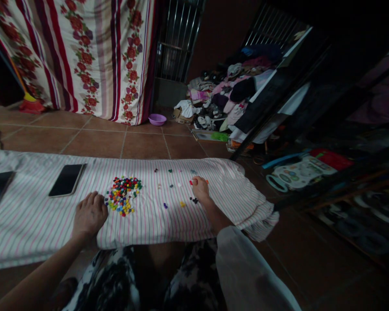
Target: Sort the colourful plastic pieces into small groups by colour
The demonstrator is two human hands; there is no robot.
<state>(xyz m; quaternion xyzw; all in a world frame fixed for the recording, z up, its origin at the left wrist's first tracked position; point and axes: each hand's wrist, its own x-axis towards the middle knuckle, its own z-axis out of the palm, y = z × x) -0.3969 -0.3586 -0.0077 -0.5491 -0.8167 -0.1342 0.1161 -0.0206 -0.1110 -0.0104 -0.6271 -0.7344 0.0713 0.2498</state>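
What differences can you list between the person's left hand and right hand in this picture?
The left hand lies beside the heap of coloured pieces, while the right hand is farther along the striped cloth, among scattered pieces. The left hand is spread, its fingers pointing forward; the right hand is curled, its fingertips turned down. Both hands are bare and over the cloth.
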